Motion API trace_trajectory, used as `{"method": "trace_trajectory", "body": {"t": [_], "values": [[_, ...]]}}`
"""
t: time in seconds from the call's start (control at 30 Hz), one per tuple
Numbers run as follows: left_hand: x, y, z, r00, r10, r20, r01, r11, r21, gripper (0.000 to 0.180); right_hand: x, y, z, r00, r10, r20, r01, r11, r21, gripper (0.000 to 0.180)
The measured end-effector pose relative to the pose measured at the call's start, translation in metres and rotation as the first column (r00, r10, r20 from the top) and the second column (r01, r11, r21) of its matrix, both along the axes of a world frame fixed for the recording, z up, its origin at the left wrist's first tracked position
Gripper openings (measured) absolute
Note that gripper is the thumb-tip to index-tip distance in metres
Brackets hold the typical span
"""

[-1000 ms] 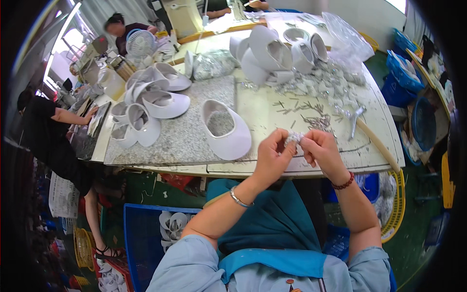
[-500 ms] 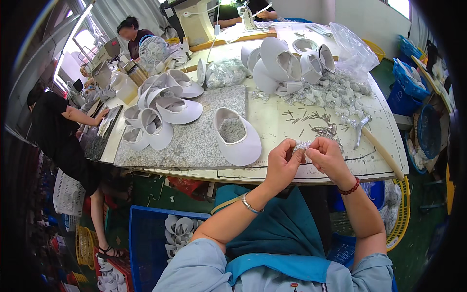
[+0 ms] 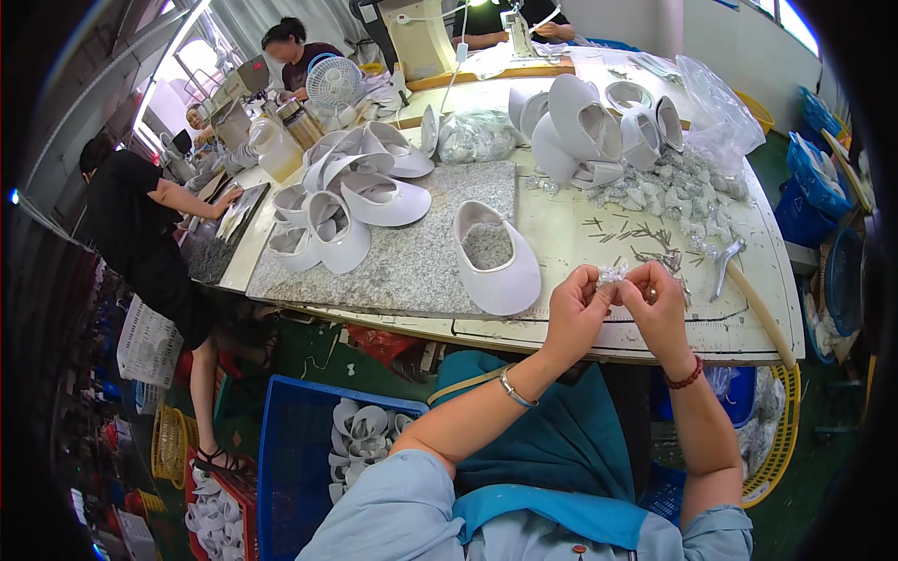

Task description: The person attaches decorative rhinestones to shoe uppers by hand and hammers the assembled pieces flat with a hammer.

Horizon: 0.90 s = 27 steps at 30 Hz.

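Observation:
In front of me, above the table's near edge, my left hand [image 3: 577,304] pinches a small glittery silver-white ornament [image 3: 613,272] between thumb and fingers. My right hand [image 3: 658,304] closes on the ornament's other side, fingertips touching it; part of the piece is hidden by the fingers. Just left of my hands lies a white piece shaped like a shoe upper [image 3: 506,285], its opening showing the stone slab beneath. Beyond my hands are scattered thin metal strips [image 3: 655,241] and a heap of similar glittery ornaments [image 3: 692,192].
A hammer-like tool with a pale handle [image 3: 762,313] lies at right. More white pieces [image 3: 327,243] sit on the speckled slab [image 3: 402,271], others farther back [image 3: 580,122]. A blue crate [image 3: 290,458] stands below left. A co-worker in black [image 3: 140,215] works at left; others sit beyond.
The whole view has shifted, so the table appears farther right. Both hands stay together on the ornament, with the right fingers slightly rearranged around it.

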State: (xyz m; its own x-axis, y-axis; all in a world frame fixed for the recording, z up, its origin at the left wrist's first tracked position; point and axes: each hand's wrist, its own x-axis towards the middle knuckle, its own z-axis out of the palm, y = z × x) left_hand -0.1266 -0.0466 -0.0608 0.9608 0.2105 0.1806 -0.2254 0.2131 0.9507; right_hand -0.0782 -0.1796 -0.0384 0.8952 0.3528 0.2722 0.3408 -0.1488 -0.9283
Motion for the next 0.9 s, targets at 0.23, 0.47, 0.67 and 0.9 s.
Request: {"method": "trace_trajectory", "body": {"t": [0.23,0.47,0.67,0.9], "values": [[-0.01,0.004,0.003,0.998,-0.052,-0.045,0.049,0.997,-0.065,0.015,-0.002,0.007,-0.011,0.994,0.005,-0.11,0.027,0.957,0.288,0.013],[-0.039,0.072,0.046,0.892,0.065,0.447,-0.451,0.186,0.873,0.037,0.002,-0.008,-0.016,0.999,-0.035,0.013,0.028,0.936,0.351,0.011],[-0.045,0.118,0.049,0.939,0.16,0.305,-0.266,-0.225,0.937,0.042,-0.007,-0.015,-0.023,0.999,0.037,-0.037,-0.028,0.976,0.217,0.01],[-0.036,0.112,0.046,0.931,0.124,0.342,-0.348,0.031,0.937,0.044,-0.015,-0.016,-0.022,0.997,0.082,-0.004,-0.08,0.977,0.197,0.011]]}}
